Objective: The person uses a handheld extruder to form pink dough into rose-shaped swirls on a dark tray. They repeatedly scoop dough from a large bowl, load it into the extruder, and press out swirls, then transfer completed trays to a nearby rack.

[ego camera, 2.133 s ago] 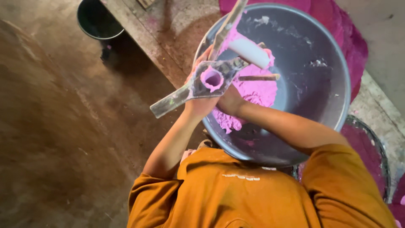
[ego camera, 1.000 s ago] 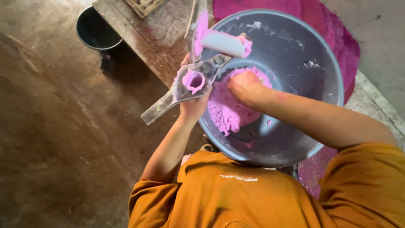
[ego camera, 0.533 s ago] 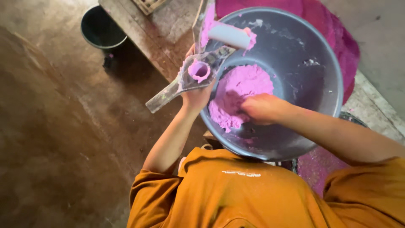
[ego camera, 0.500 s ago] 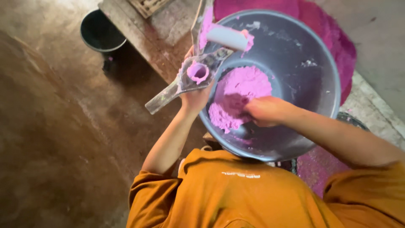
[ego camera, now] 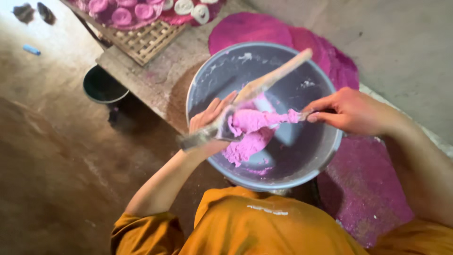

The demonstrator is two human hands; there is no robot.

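Over the basin [ego camera: 325, 156], the left hand [ego camera: 210, 118] grips a mold [ego camera: 264, 85] heaped with pink powder [ego camera: 250, 123]; the right hand [ego camera: 351, 111] pinches a thin stick [ego camera: 302, 114] laid across it. This looks like levelling (excess falls back). Next calls for one steady scrape. The mold's long axis runs from the basin's near-left rim up toward its far-right rim.

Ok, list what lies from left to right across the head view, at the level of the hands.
Dark bucket → left hand holding the metal mould → pink powder in the grey basin → right hand gripping a thin stick.
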